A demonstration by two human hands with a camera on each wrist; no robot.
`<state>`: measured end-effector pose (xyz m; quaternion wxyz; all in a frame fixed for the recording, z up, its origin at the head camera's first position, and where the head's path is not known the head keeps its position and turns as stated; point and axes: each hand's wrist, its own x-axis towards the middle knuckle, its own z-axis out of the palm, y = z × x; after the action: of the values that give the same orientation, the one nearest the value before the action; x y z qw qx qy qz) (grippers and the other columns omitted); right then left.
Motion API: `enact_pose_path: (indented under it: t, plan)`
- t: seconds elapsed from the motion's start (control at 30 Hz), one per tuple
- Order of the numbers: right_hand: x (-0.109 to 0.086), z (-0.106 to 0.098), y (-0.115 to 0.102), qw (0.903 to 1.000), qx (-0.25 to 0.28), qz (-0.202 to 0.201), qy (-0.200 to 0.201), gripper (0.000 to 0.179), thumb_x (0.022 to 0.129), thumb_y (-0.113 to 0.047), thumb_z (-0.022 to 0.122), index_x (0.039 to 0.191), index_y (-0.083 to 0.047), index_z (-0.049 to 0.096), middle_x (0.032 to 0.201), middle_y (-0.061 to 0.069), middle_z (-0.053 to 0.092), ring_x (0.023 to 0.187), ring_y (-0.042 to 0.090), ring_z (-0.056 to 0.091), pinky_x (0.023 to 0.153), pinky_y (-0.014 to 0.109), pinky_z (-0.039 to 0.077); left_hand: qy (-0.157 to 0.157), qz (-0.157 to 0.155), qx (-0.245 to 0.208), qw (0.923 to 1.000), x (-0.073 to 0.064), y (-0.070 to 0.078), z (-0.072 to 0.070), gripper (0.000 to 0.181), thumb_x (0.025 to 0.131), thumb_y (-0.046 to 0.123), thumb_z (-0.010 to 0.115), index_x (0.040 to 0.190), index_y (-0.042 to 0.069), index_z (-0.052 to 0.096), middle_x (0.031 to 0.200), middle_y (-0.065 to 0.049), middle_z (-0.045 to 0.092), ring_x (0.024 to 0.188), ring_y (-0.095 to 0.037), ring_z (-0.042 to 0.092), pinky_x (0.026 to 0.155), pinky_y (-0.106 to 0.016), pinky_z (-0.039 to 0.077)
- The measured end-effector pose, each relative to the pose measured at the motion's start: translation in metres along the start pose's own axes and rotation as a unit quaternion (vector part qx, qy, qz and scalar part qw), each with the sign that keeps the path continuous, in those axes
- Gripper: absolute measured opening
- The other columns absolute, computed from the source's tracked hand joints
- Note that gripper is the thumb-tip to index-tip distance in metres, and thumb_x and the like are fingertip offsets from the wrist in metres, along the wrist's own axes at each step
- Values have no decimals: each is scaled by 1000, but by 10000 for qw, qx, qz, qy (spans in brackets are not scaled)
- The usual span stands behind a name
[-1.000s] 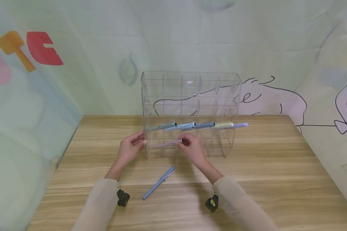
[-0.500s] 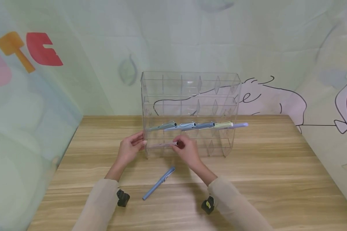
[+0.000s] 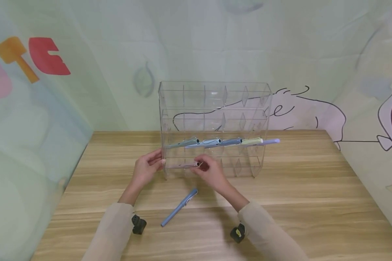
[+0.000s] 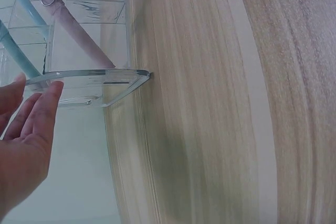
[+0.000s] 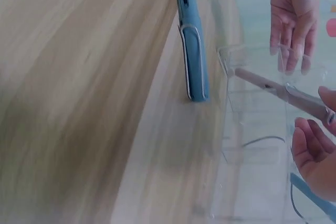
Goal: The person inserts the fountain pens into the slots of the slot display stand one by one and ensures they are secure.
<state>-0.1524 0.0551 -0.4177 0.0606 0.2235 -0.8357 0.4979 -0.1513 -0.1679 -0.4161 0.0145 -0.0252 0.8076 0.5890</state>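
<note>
A clear acrylic pen rack point(image 3: 214, 84) stands on the wooden table. At its bottom tier, toward the left, my right hand point(image 3: 210, 173) pinches a pale pink pen point(image 5: 304, 103) by its cap end, between thumb and fingers. The pen lies nearly level, its tip end toward the rack's left side. My left hand point(image 3: 146, 168) rests against the rack's left side panel with fairly straight fingers point(image 4: 44, 111) and thumb. Several pens fill the tier above, among them a grey-green pen point(image 3: 189, 142) and a yellow-green pen point(image 3: 252, 141). A blue pen point(image 3: 179, 207) lies on the table before the rack.
The rack's upper tiers point(image 3: 214, 113) rise behind the row of pens. A purple pen point(image 3: 272, 141) sticks out past the rack's right side. Behind the table point(image 3: 307, 181) hangs a printed backdrop point(image 3: 196, 47).
My right hand has moved left and slightly down with the pink pen, which now lies flatter and farther left in the bottom tier. My left hand and the blue pen stay put.
</note>
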Motion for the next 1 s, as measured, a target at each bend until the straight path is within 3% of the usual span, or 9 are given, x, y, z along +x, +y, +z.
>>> enact_pose_path:
  t: [0.17, 0.4, 1.0]
  plan:
    - [-2, -13, -1, 9993, -154, -209, -258, 28, 77, 0, 71, 104, 1, 63, 87, 9, 62, 71, 16, 56, 61, 21, 53, 8, 22, 47, 10000, 0, 0, 0, 43, 89, 0, 57, 131, -2, 46, 120, -24, 54, 107, -32, 56, 77, -22, 55]
    - [-3, -18, 1, 9941, -658, -677, -536, 23, 80, 0, 68, 103, -1, 66, 84, 6, 64, 70, 14, 58, 60, 16, 52, 8, 28, 90, 10000, 0, 0, -1, 43, 89, 0, 57, 130, -3, 46, 120, -25, 54, 107, -32, 56, 77, -21, 55]
    - [0, -11, 0, 9974, -646, -140, -299, 10, 83, -7, 67, 92, -3, 64, 77, 3, 65, 65, 10, 56, 55, 17, 51, -25, 91, 49, 9999, 0, 0, -1, 42, 89, 2, 57, 129, -5, 46, 119, -27, 53, 106, -34, 56, 79, -24, 54]
